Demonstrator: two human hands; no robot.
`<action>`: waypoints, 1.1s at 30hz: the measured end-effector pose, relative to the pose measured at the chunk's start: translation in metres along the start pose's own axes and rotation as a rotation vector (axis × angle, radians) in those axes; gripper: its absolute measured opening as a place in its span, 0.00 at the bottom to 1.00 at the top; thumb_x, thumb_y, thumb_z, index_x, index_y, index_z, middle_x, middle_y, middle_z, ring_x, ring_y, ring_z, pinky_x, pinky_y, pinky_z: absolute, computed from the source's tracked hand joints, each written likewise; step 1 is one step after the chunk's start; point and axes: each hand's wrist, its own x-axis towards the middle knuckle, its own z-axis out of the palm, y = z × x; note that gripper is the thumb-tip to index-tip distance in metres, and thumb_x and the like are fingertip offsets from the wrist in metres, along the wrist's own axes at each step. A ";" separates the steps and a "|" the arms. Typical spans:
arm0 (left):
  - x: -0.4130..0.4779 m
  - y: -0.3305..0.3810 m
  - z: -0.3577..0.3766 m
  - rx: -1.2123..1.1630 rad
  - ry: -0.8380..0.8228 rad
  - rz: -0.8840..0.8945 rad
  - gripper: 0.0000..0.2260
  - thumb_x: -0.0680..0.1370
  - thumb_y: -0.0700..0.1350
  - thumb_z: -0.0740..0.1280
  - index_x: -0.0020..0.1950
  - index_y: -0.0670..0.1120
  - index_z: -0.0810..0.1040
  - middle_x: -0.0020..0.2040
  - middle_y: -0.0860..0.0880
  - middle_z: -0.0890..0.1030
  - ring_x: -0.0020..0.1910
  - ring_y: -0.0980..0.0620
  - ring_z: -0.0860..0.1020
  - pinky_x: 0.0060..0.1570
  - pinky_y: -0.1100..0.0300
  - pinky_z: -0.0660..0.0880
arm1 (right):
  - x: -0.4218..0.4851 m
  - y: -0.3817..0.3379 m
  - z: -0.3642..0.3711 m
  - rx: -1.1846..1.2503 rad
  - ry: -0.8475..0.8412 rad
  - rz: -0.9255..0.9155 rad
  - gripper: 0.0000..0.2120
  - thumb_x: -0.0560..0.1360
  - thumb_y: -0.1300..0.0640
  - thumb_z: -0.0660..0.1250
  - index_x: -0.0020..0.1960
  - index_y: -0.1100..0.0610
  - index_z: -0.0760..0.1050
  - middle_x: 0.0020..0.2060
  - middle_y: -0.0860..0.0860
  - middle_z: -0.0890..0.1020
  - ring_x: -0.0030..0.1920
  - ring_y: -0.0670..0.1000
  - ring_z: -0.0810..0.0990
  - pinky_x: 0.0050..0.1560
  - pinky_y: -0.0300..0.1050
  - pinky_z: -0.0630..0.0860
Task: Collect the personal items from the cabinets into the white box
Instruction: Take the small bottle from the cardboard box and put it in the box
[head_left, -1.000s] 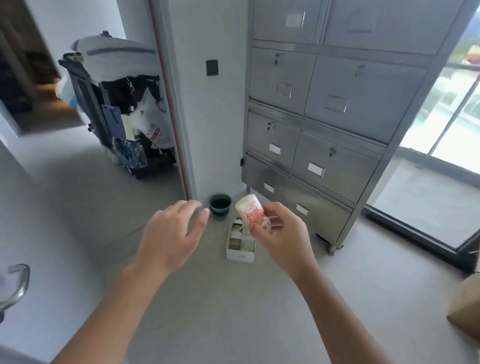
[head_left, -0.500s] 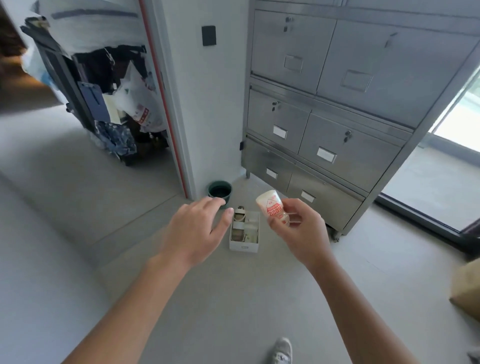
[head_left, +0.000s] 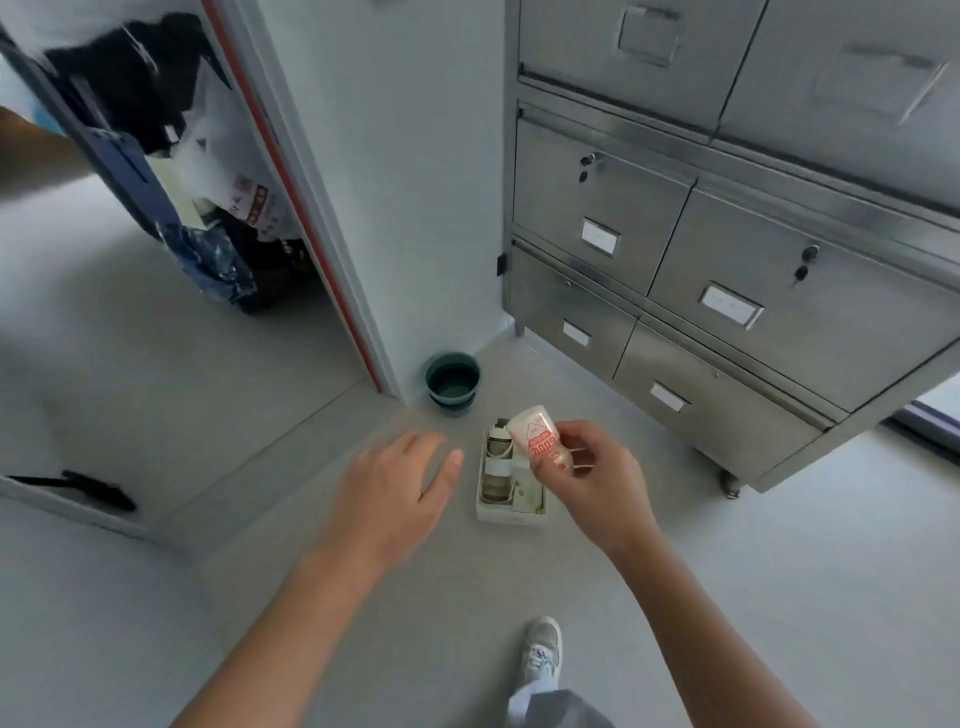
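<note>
The small white plastic bottle with a red printed label (head_left: 534, 435) sits at the fingertips of the right hand (head_left: 589, 480), its rounded end sticking up and to the left past the thumb. In this view from above, it hangs over the far right part of the low white rectangular box (head_left: 511, 517), which stands on the grey floor (head_left: 779, 571).

The right forearm reaches forward from the lower right with the wrist bent inward. The thumb and curled fingers pinch the bottle's lower half.

The left hand (head_left: 395, 493) hovers palm down just left of the box. Its fingers are straight and slightly spread, somewhat blurred, and it holds nothing.

Inside the box lie a clear brownish jar with a white band (head_left: 496, 467) and a pale green-and-white carton (head_left: 527, 496), side by side.

Beyond the box a dark green round bucket (head_left: 452, 382) stands at the wall corner. The brushed steel locker cabinet (head_left: 727, 270), its doors closed, is to the right. A grey sneaker (head_left: 543, 649) is planted on the floor below the hands.
</note>
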 end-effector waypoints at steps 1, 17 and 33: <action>0.021 -0.001 0.005 -0.001 -0.012 -0.008 0.30 0.78 0.65 0.44 0.61 0.49 0.77 0.56 0.50 0.81 0.53 0.46 0.79 0.54 0.51 0.74 | 0.023 0.005 0.002 0.003 -0.012 0.019 0.16 0.72 0.50 0.76 0.59 0.48 0.80 0.48 0.41 0.85 0.47 0.42 0.83 0.49 0.48 0.82; 0.290 -0.092 0.151 -0.034 -0.330 0.059 0.22 0.82 0.60 0.49 0.62 0.51 0.76 0.54 0.52 0.81 0.48 0.49 0.79 0.52 0.53 0.73 | 0.268 0.134 0.083 -0.093 -0.020 0.393 0.16 0.69 0.45 0.76 0.55 0.44 0.79 0.44 0.38 0.84 0.43 0.39 0.82 0.48 0.46 0.81; 0.405 -0.228 0.595 -0.101 -0.613 0.106 0.25 0.80 0.62 0.46 0.63 0.51 0.75 0.54 0.52 0.81 0.45 0.51 0.76 0.47 0.56 0.71 | 0.385 0.544 0.297 -0.246 -0.051 0.669 0.16 0.73 0.43 0.72 0.58 0.47 0.80 0.43 0.40 0.83 0.43 0.42 0.82 0.41 0.40 0.75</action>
